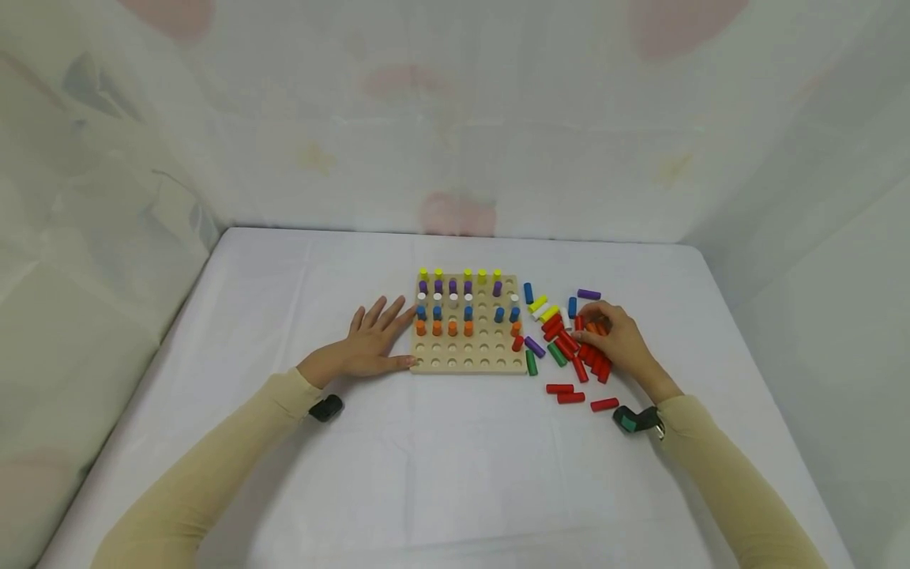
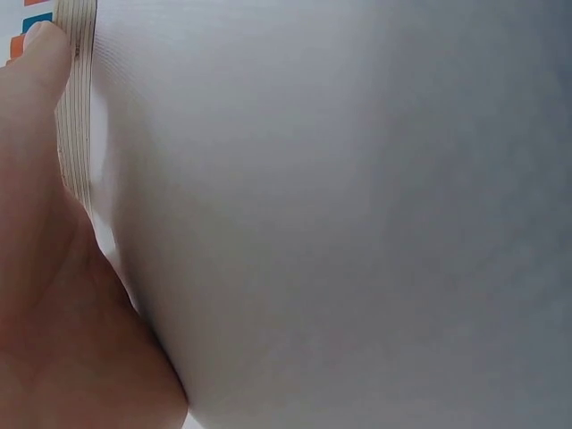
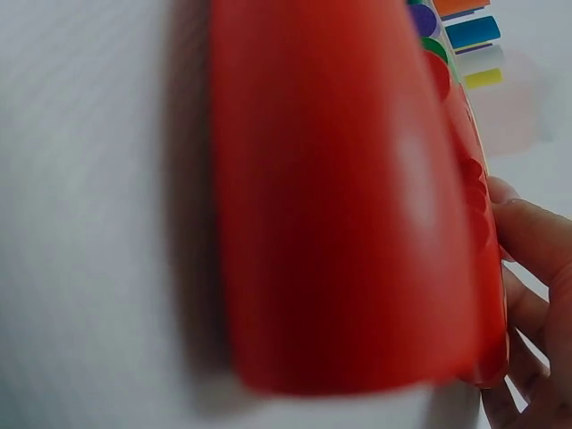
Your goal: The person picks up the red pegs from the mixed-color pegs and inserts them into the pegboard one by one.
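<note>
A wooden pegboard (image 1: 462,367) holds rows of upright pegs in yellow, purple, white, blue and orange, with one red peg (image 1: 517,344) at its right side. My left hand (image 1: 370,344) lies flat with fingers spread, thumb and fingertips at the board's left edge. The left wrist view shows a finger against the board's layered side (image 2: 76,116). My right hand (image 1: 617,336) is over the loose pile of red pegs (image 1: 586,356). Its thumb and index finger pinch a red peg (image 1: 579,322). Large in the right wrist view, another red peg (image 3: 340,206) partly hides the pile.
Blue, yellow, white, purple and green pegs lie loose between the board and the pile, among them a green peg (image 1: 532,363) against the board's right edge. Nearer the front are several red pegs (image 1: 571,398). A white cloth (image 1: 398,474) covers the table.
</note>
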`<state>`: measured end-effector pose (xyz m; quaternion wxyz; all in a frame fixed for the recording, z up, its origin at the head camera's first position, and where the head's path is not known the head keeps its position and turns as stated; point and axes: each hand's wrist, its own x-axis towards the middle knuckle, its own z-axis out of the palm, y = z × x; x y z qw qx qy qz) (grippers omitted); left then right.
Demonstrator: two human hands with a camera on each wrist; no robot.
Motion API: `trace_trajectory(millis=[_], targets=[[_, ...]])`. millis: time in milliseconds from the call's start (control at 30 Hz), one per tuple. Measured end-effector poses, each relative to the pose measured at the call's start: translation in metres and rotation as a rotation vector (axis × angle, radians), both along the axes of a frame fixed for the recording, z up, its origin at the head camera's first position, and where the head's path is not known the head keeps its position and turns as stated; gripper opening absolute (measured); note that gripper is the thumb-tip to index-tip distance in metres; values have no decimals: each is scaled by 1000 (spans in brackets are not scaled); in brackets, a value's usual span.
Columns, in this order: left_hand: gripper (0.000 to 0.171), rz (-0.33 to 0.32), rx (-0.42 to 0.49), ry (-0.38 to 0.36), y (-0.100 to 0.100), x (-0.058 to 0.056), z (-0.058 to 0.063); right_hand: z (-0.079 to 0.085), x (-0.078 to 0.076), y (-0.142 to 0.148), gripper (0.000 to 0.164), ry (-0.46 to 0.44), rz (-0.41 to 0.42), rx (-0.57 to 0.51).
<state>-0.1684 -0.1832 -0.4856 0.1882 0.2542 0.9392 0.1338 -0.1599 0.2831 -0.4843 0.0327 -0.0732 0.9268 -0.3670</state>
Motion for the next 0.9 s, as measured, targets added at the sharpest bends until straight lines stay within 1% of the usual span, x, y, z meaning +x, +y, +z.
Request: trace_trajectory(millis=[200, 567, 900], targets=[[96, 7, 5, -11, -1, 1, -1, 0, 0, 0, 42, -4, -4, -22], [96, 2, -3, -5, -2, 0, -2, -1, -1, 1, 44, -33, -25, -61], [96, -2, 10, -2, -1, 0, -1, 0, -2, 1, 38, -51, -54, -94]])
